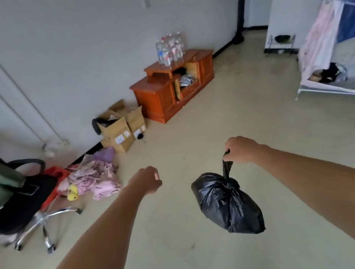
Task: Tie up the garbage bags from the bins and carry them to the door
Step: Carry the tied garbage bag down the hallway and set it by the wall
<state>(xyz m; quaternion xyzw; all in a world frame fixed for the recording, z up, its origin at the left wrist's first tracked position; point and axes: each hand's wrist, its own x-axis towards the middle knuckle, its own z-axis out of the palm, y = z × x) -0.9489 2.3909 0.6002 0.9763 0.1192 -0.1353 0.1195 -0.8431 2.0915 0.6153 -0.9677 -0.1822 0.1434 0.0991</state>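
Single view, head-mounted, wide-angle. Looks forward and down from standing height across a pale floor; straight lines bow toward the frame edges. Both bare forearms enter from the bottom edge and reach away from the lens. Nearest items: right hand, fingers curled around the neck of a black garbage bag that hangs directly below them; left hand, loosely curled, level with and well apart from the right fingers. Beyond the fingertips, far field: wooden cabinet against the white wall. Left of the left fingers: office chair. Right of the right fingers, upper edge: bed frame. No second view; no overlap to record.
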